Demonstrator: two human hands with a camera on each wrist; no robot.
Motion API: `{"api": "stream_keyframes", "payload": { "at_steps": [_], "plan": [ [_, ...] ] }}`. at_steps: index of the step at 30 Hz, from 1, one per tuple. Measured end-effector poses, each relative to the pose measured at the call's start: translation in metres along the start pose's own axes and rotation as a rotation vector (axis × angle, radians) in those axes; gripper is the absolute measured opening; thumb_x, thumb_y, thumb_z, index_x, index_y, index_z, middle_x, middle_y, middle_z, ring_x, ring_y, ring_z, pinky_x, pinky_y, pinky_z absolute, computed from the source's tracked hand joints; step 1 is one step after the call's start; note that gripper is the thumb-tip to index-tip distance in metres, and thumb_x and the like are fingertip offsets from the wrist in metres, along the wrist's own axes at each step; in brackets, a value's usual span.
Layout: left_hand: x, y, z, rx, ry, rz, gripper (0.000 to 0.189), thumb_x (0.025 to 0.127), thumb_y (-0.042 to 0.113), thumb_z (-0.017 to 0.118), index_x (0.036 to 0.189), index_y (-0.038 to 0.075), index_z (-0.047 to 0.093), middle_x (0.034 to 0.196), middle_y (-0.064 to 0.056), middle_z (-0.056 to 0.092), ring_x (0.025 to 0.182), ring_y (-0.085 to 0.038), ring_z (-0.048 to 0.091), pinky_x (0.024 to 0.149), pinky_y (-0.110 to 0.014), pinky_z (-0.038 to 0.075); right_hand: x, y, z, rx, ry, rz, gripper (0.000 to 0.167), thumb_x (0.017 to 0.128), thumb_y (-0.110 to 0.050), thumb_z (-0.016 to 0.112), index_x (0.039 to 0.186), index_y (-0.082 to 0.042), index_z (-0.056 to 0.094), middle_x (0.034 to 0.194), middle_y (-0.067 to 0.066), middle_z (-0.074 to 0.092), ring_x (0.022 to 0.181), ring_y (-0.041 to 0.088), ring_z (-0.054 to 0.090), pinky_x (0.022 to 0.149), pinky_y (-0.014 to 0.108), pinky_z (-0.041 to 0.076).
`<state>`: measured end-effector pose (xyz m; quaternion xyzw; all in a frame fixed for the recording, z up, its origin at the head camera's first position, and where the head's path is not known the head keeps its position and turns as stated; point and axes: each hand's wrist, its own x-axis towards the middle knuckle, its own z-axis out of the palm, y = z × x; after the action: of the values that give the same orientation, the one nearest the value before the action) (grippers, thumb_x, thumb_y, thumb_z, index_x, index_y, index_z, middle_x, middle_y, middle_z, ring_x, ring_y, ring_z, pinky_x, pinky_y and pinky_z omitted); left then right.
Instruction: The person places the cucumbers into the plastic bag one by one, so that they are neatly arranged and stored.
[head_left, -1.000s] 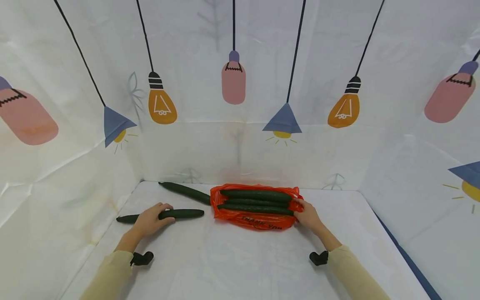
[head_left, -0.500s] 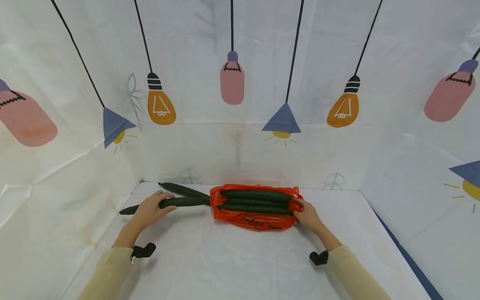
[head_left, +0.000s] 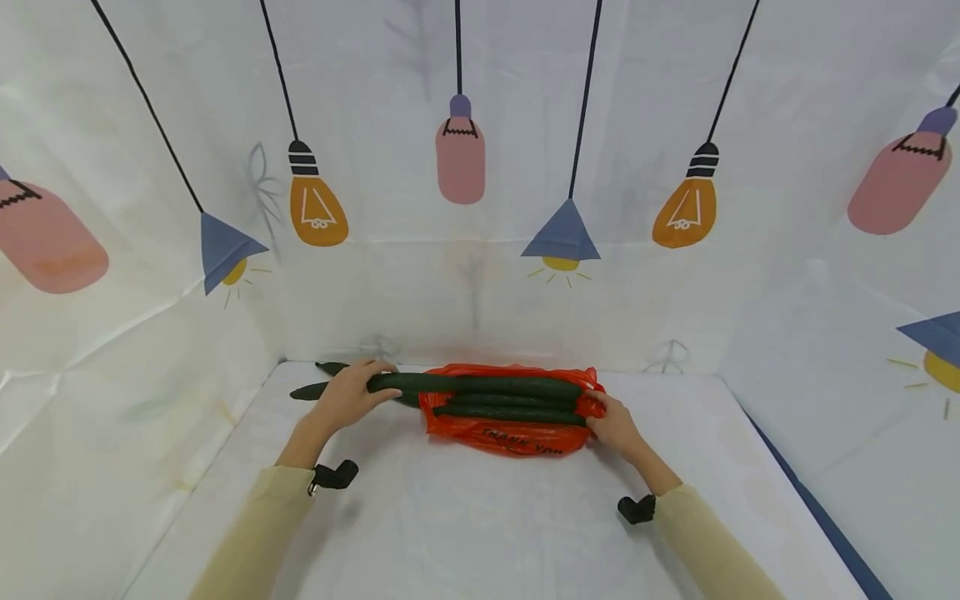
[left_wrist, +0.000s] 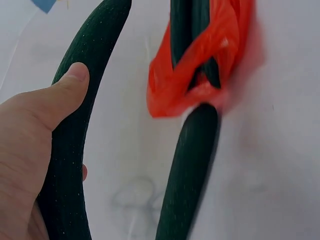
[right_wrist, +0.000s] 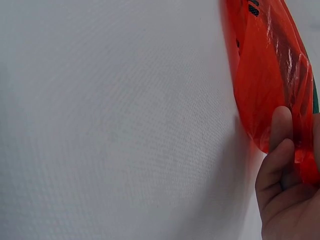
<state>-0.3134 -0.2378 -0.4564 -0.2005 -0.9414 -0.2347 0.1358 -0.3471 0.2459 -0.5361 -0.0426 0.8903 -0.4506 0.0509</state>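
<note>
My left hand grips a long dark green cucumber around its middle, raised over the table. In the head view its right end overlaps a red plastic bag printed with black letters. Several cucumbers lie side by side in the bag. Another cucumber lies on the table, its tip right at the bag's left end; the left hand partly covers it in the head view. At the bag's right end, my right hand pinches the red plastic between thumb and fingers.
A white sheet covers the table. White curtains with printed lamps hang behind and at both sides, close along the table's back edge. A dark blue strip runs along the right side.
My left hand has lifted the gripped cucumber from the table and carried it right and away from me, over to the bag. The right hand stays at the bag's right end.
</note>
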Motion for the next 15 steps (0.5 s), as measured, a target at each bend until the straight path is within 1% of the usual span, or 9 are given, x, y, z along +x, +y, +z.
{"api": "stream_keyframes", "payload": {
  "at_steps": [4, 7, 11, 15],
  "plan": [
    [0.015, 0.017, 0.010, -0.012, -0.020, 0.009, 0.037, 0.086, 0.044, 0.072, 0.115, 0.021, 0.066, 0.112, -0.003, 0.062, 0.095, -0.023, 0.057, 0.084, -0.046, 0.047, 0.002, -0.002, -0.001, 0.007, -0.002, 0.012, 0.057, 0.089, 0.000, 0.053, 0.145, -0.001, 0.039, 0.125, 0.031, 0.047, 0.054, 0.023, 0.060, 0.056, 0.032, 0.053],
    [0.025, 0.029, 0.018, -0.027, -0.034, 0.024, 0.036, 0.087, 0.040, 0.073, 0.116, 0.021, 0.065, 0.115, -0.005, 0.062, 0.095, -0.024, 0.058, 0.084, -0.046, 0.049, 0.002, -0.003, -0.001, 0.000, -0.009, 0.026, 0.057, 0.090, -0.001, 0.053, 0.146, -0.002, 0.039, 0.126, 0.030, 0.046, 0.055, 0.023, 0.060, 0.057, 0.031, 0.053],
    [0.039, 0.045, 0.027, -0.046, -0.044, 0.080, 0.036, 0.087, 0.036, 0.074, 0.115, 0.017, 0.064, 0.118, -0.008, 0.062, 0.101, -0.026, 0.059, 0.087, -0.046, 0.049, 0.003, -0.002, -0.001, -0.008, 0.000, 0.026, 0.057, 0.090, 0.000, 0.054, 0.145, -0.003, 0.040, 0.126, 0.029, 0.046, 0.054, 0.022, 0.059, 0.057, 0.031, 0.052],
    [0.051, 0.058, 0.036, -0.044, -0.053, 0.121, 0.040, 0.086, 0.038, 0.074, 0.117, 0.013, 0.066, 0.114, -0.005, 0.064, 0.105, -0.025, 0.058, 0.091, -0.043, 0.047, 0.003, 0.000, -0.001, 0.009, -0.004, 0.025, 0.057, 0.090, 0.000, 0.053, 0.145, -0.003, 0.040, 0.126, 0.030, 0.046, 0.054, 0.022, 0.060, 0.058, 0.032, 0.053]
  ]
}}
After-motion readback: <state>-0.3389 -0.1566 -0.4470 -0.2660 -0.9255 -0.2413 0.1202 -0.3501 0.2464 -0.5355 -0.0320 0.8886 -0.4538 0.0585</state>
